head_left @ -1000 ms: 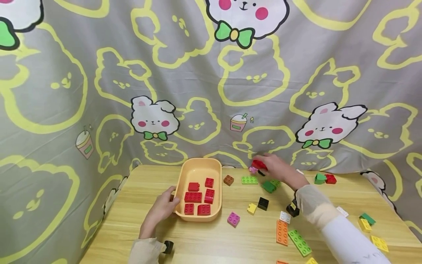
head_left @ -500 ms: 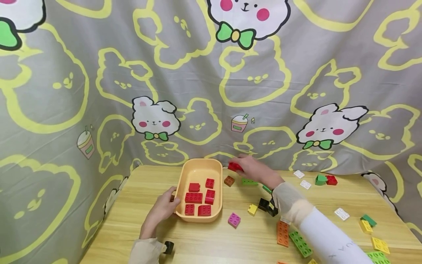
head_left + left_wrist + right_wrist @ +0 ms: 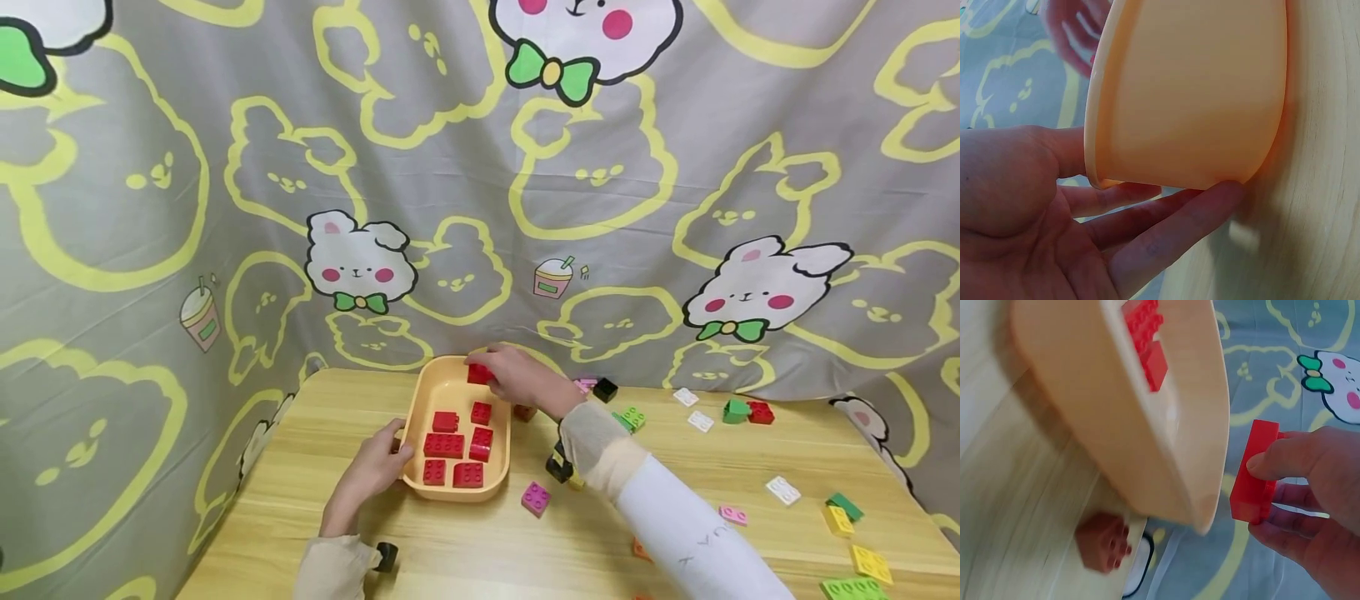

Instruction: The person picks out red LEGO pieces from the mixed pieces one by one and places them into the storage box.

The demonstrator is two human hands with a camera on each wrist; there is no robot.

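Observation:
An orange plastic tray (image 3: 456, 494) stands on the table with several red toy bricks (image 3: 444, 445) inside. My left hand (image 3: 372, 465) holds its left side; in the left wrist view the thumb is at the rim and the fingers (image 3: 1179, 219) lie against the outer wall. My right hand (image 3: 519, 379) is over the tray's far right corner. It pinches a red toy brick (image 3: 1252, 475) between thumb and fingers, raised above the rim.
A brown brick (image 3: 1100, 544) lies just right of the tray, and a magenta brick (image 3: 536, 498) nearer the front. Other bricks in white, green, yellow, pink and black are scattered to the right. A patterned grey curtain (image 3: 450, 192) hangs behind the table (image 3: 300, 467).
My right hand has carried the red brick leftward from among the scattered bricks to over the tray. The left hand keeps its hold on the tray. The head view has shifted slightly.

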